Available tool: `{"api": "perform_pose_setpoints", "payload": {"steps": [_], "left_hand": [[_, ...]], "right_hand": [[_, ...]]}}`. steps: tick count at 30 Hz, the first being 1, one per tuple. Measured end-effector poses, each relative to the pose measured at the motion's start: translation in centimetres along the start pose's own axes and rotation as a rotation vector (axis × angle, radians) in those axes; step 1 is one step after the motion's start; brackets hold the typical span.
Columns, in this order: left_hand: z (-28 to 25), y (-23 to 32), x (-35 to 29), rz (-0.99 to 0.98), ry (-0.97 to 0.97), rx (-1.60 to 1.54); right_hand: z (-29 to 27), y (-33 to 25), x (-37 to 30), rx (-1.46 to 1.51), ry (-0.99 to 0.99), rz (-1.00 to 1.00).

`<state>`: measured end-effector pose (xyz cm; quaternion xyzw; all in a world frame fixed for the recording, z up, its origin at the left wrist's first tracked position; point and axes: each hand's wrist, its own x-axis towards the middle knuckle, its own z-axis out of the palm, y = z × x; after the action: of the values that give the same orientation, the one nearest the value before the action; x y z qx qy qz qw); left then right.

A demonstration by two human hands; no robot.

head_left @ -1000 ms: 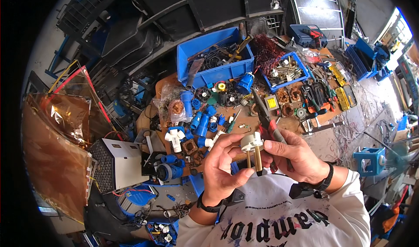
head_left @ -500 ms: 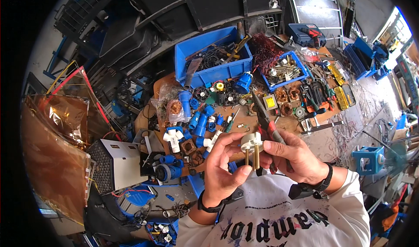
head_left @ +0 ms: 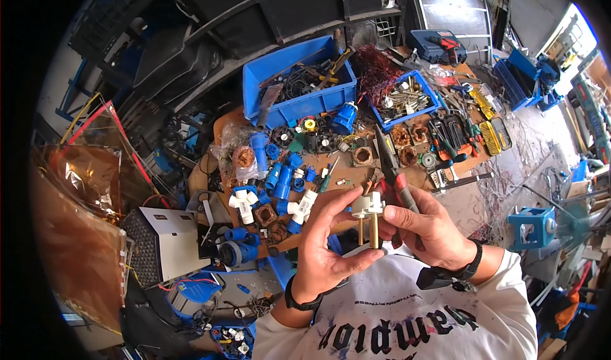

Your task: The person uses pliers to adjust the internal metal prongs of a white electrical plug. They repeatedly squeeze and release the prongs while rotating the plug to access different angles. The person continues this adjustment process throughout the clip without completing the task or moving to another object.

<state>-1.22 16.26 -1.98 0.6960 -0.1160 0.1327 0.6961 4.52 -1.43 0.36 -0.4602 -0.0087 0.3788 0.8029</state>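
Observation:
A white plug piece [head_left: 367, 204] with two long brass pins [head_left: 374, 232] pointing toward me is held up between both hands over the near bench edge. The fingertips of my left hand [head_left: 321, 248] press its left side, and the left thumb lies at the pin ends. My right hand [head_left: 439, 232] is closed round long-nosed pliers [head_left: 400, 185] with red and grey handles, their dark jaws pointing away from me. The right thumb also rests on the plug piece's right side. Some right fingers are hidden behind the plug and handles.
On the wooden bench [head_left: 347, 175] lie blue pipe fittings [head_left: 286, 180], white tees [head_left: 242, 204] and copper-wound stators [head_left: 402, 136]. A blue bin [head_left: 305, 105] of scrap and a smaller blue tray [head_left: 407, 99] of metal rods stand behind. Hand tools [head_left: 458, 140] lie at right.
My left thumb has moved right, to the ends of the brass pins, and the left fingers have shifted on the plug piece. The bench appears slightly farther left; the right hand keeps the pliers.

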Motion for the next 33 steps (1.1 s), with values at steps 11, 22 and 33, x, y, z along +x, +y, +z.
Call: {"api": "perform_pose_setpoints", "payload": {"steps": [11,22,33], "left_hand": [[4.8,-0.9,1.8,0.013,-0.013,0.002],[13.0,-1.2,5.4,0.128,-0.006,0.138],[19.9,-1.4,6.4,0.393,0.102,0.513]], "right_hand": [[-4.2,-3.6,-1.5,0.027,-0.037,0.024],[-11.4,-8.6,-4.3,0.027,-0.065,-0.058],[-17.5,-11.2,-5.9,-0.092,-0.235,-0.217]]}}
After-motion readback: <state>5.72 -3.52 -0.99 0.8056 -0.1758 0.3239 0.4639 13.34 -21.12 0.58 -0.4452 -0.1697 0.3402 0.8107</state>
